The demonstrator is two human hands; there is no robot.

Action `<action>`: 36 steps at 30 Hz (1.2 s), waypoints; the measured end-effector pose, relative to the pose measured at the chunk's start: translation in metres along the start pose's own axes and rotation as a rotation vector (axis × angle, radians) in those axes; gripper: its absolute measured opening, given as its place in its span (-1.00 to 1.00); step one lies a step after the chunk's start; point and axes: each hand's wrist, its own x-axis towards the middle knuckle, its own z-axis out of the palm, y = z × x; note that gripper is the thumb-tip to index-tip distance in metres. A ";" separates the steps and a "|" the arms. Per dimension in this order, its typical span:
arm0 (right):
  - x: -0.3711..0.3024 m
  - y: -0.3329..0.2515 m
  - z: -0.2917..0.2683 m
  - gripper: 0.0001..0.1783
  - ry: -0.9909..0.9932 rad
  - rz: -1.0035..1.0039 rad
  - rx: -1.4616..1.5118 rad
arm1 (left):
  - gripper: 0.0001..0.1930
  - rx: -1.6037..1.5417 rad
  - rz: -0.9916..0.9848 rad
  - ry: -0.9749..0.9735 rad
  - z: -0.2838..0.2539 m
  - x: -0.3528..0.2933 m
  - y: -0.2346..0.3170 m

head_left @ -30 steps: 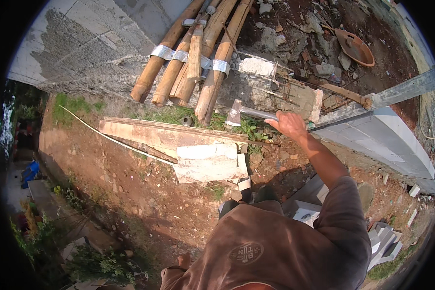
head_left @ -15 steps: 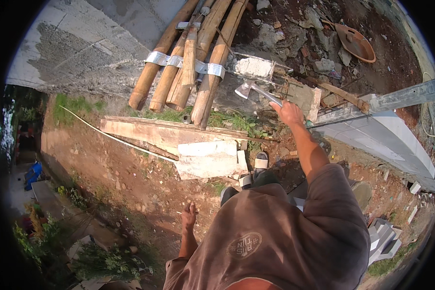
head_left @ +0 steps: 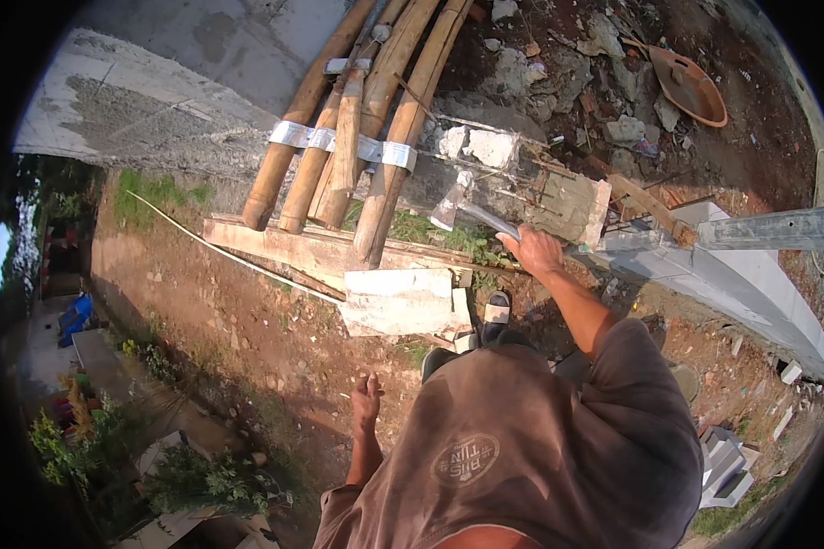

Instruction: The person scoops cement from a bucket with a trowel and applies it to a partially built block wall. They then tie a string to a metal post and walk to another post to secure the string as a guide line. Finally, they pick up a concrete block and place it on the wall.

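In my right hand is the handle of a hatchet, its fingers wrapped round the grip end. The metal head points away to the left, blade toward me, just below a broken white masonry block. Whether the head touches anything is hard to tell. My left hand hangs low at my left side, fingers mostly curled, with what looks like a cigarette, a short thin white stick, poking out. Bamboo poles joined by pale metal straps lie left of the hatchet.
Wooden boards lie on the dirt before my feet, beside a long thin strip. Rubble and an orange-brown pan are at the far right. A grey beam and a pale block wall bound the right side.
The hatchet head has swung down toward me, its blade now lower. My right hand has dropped slightly and moved a little left. The left hand stays about where it was.
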 end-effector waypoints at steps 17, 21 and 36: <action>0.009 0.024 0.018 -0.32 0.055 0.282 0.209 | -0.45 0.102 0.063 -0.043 0.041 0.008 0.022; -0.008 0.011 0.045 -0.34 0.034 0.295 0.355 | -0.50 0.128 0.263 -0.066 0.071 0.023 0.126; -0.039 0.069 0.024 -0.46 -0.027 -0.106 0.140 | -0.71 0.144 1.064 0.078 0.209 0.152 0.434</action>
